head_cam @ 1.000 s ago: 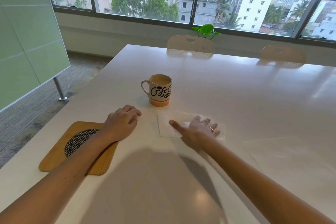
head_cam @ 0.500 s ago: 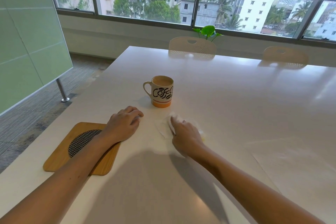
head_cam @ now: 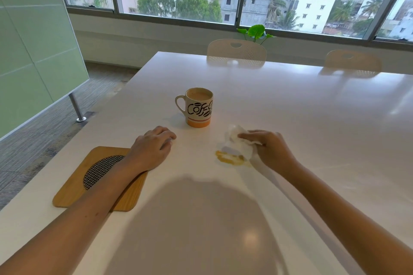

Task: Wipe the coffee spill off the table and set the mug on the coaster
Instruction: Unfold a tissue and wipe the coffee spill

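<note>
Left hand (head_cam: 154, 148) palm-down, fingers loosely curled; right hand (head_cam: 269, 149) bunched in a pinching grip.

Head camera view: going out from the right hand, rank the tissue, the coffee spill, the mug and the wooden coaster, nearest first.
From the right hand:
1. Tissue, crumpled in its fingers.
2. Coffee spill, just below the tissue, toward the left.
3. Mug, farther back and left.
4. Coaster, far left, under the left forearm.
</note>
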A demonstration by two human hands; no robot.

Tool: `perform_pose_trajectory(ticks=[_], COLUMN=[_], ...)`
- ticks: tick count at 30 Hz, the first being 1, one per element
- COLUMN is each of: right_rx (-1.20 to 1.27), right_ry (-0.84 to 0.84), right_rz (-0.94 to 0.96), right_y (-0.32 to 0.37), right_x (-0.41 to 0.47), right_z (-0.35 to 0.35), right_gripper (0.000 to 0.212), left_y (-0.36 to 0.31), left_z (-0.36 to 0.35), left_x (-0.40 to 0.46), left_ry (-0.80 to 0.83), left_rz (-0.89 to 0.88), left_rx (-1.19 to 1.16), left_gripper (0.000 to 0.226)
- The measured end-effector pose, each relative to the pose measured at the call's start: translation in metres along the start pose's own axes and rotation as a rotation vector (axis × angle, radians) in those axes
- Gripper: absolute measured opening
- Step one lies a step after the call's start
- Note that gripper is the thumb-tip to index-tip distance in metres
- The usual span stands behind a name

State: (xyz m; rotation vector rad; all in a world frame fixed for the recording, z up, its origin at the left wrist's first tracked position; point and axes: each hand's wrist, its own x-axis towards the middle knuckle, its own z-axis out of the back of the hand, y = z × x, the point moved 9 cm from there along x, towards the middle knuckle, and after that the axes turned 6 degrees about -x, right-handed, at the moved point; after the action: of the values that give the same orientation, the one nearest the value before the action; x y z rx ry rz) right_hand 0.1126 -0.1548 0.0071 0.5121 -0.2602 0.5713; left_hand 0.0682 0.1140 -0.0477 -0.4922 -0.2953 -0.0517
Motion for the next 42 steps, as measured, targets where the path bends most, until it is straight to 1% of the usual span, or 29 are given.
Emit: perform_pose_trajectory(ticks=[2, 4, 6, 9, 11, 13, 16, 17, 19, 23, 27, 30, 33, 37, 40, 42], right_rx=[-0.006, -0.033, -0.072, -0.067, -0.082, -0.096, -0.076, -0.075, -0.094, -0.121, -0.016, 0.026, 0.018, -0.061, -0.139, -0.179], right_ry=[0.022, 0.116, 0.173, 0.160, 0.186, 0.247, 0.311, 0.317, 0.320, 0.317, 0.376, 0.391, 0.307, 0.177, 0.154, 0.183], right_rz=[-0.084, -0.166, -0.174, -0.160, -0.187, -0.216, -0.232, -0.215, -0.145, 0.093, 0.345, 0.420, 0.383, 0.231, 0.108, 0.090], right_y=[-0.014, -0.023, -0.021, -0.009, -0.003, 0.004, 0.015, 0.019, 0.027, 0.042, 0.051, 0.043, 0.020, -0.017, -0.031, -0.023], right_x=[-0.004, -0.013, -0.023, -0.029, -0.027, -0.025, -0.019, -0.016, -0.011, -0.012, -0.027, -0.041, -0.043, -0.021, 0.009, 0.027], right_z=[-0.002, -0.020, -0.038, -0.052, -0.060, -0.070, -0.081, -0.083, -0.084, -0.081, -0.072, -0.061, -0.046, -0.033, -0.042, -0.055], right_gripper=[0.057, 0.059, 0.057, 0.046, 0.046, 0.055, 0.074, 0.077, 0.077, 0.074, 0.072, 0.070, 0.065, 0.063, 0.062, 0.060], left_y=[0.000, 0.000, 0.000, -0.001, 0.000, 0.000, 0.000, 0.000, 0.000, 0.000, -0.001, -0.001, -0.001, -0.002, -0.001, 0.000], left_z=[0.000, 0.000, 0.001, 0.001, 0.001, 0.001, 0.001, 0.001, 0.001, 0.001, 0.002, 0.002, 0.002, 0.003, 0.003, 0.003], left_x=[0.000, 0.000, 0.000, 0.000, 0.000, 0.000, 0.000, 0.000, 0.000, 0.000, 0.000, -0.001, -0.001, -0.001, -0.002, -0.002], left_ry=[0.000, -0.005, -0.014, -0.013, -0.007, -0.004, -0.003, -0.003, -0.001, -0.003, -0.009, -0.006, -0.006, -0.012, -0.013, -0.011], left_rz=[-0.002, 0.000, 0.003, 0.004, 0.007, 0.011, 0.010, 0.009, 0.009, 0.008, 0.000, -0.004, -0.004, -0.009, -0.010, -0.008], left_rx=[0.006, 0.003, -0.003, -0.002, 0.000, -0.003, -0.012, -0.012, -0.008, -0.002, -0.005, -0.008, -0.014, -0.018, -0.014, -0.017], left_gripper=[0.026, 0.026, 0.025, 0.026, 0.026, 0.026, 0.026, 0.026, 0.026, 0.026, 0.025, 0.025, 0.026, 0.026, 0.026, 0.026])
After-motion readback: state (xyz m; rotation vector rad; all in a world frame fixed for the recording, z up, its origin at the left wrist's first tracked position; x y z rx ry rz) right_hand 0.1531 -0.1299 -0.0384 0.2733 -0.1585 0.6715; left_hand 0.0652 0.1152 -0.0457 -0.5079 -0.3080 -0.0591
